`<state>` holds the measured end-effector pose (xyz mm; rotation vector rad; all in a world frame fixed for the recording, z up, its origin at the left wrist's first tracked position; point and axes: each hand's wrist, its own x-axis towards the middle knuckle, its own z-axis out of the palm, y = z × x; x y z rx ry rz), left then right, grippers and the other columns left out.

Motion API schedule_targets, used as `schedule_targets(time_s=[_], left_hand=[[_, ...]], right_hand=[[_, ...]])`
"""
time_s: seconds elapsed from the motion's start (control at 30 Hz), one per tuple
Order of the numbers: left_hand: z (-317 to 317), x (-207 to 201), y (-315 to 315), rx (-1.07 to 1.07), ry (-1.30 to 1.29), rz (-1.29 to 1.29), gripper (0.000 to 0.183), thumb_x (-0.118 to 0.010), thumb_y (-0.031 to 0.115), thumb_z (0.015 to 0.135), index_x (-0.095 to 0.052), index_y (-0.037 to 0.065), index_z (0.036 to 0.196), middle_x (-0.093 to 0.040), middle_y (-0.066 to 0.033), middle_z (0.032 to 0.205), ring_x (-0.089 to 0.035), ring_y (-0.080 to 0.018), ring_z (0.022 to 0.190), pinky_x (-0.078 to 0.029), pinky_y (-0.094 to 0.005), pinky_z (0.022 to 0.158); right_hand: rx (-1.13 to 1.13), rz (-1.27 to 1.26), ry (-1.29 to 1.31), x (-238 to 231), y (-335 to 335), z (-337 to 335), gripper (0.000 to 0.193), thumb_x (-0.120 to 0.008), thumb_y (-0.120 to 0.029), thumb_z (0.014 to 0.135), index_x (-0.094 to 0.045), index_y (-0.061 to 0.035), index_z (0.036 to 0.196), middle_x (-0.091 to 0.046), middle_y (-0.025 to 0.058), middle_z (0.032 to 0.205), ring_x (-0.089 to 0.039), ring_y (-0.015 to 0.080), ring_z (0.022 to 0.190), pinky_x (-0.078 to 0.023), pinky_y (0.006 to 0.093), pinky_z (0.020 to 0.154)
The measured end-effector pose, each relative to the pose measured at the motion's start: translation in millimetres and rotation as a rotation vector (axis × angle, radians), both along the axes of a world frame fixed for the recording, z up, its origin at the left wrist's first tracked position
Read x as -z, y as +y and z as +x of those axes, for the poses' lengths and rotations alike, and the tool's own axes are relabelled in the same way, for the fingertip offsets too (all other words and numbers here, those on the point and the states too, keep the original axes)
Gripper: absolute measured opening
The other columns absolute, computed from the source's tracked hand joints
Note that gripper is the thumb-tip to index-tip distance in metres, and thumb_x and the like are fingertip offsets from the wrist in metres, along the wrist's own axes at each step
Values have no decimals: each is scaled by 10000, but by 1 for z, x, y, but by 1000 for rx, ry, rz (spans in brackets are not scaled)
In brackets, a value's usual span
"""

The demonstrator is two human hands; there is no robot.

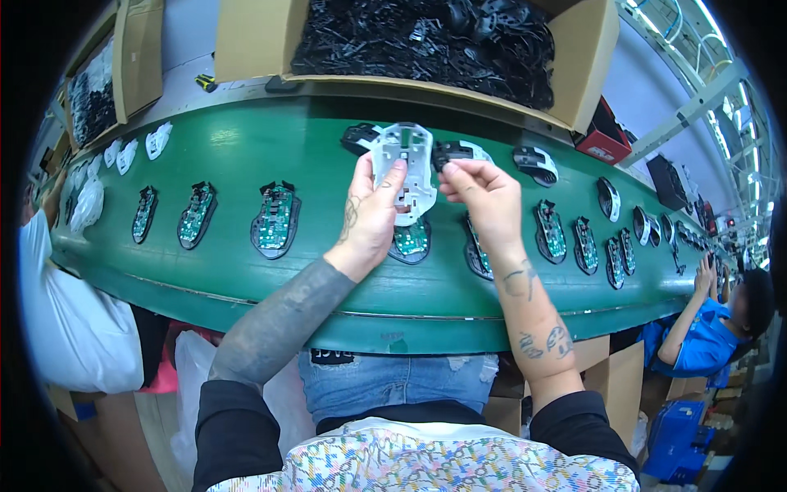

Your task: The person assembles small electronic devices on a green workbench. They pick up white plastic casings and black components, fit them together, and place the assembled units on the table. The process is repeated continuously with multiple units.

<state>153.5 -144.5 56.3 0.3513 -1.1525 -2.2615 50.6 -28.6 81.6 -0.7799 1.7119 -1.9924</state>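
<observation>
Gripping the white shell above the green belt, nearer its far edge, the left hand lays a thumb on it, while the right hand seems to pinch a small black part, which could drop if that pinch gets loose.

This looks like a factory assembly line: one long green tabletop carries a repeated row of circuit boards in dark shells, beneath a big cardboard box heaped with black parts. Co-workers flank it; the hall's far right end is too blurred to read clearly.
</observation>
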Motion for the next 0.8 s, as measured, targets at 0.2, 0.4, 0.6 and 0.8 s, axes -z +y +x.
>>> schedule_targets(time_s=[0.2, 0.4, 0.6, 0.8], left_hand=[[1, 16, 8, -226, -24, -423, 368, -487, 208, 976, -381, 27, 1279, -537, -93, 1145, -549, -156, 1028, -471, -285, 844], [8, 21, 1, -227, -53, -626, 457, -540, 188, 948, -337, -17, 1303, -525, -146, 1177, -541, -199, 1069, -447, -314, 897], [9, 20, -2, -192, -39, -659, 630, -674, 157, 862, -280, -7, 1326, -530, -129, 1172, -573, -186, 1039, -476, -313, 885], [11, 12, -1, -87, 55, -491, 594, -684, 171, 856, -320, 6, 1295, -542, -116, 1164, -584, -170, 1014, -482, -298, 867]], right_hand=[[-100, 81, 39, 13, 4, 7, 166, -659, -89, 863, -683, 24, 983, -673, 32, 842, -592, 54, 742, -477, 185, 657], [-119, 147, 457, 15, 10, 9, 227, -646, -60, 843, -679, -8, 1062, -685, 118, 985, -644, 134, 849, -501, 222, 738], [-228, 44, 353, 25, 8, 11, 281, -602, -34, 881, -625, 0, 1160, -607, 144, 1190, -587, 167, 1072, -485, 264, 879], [-274, -107, 118, 26, 5, 20, 323, -611, -27, 883, -590, 4, 1203, -539, 124, 1281, -562, 163, 1103, -491, 273, 892]])
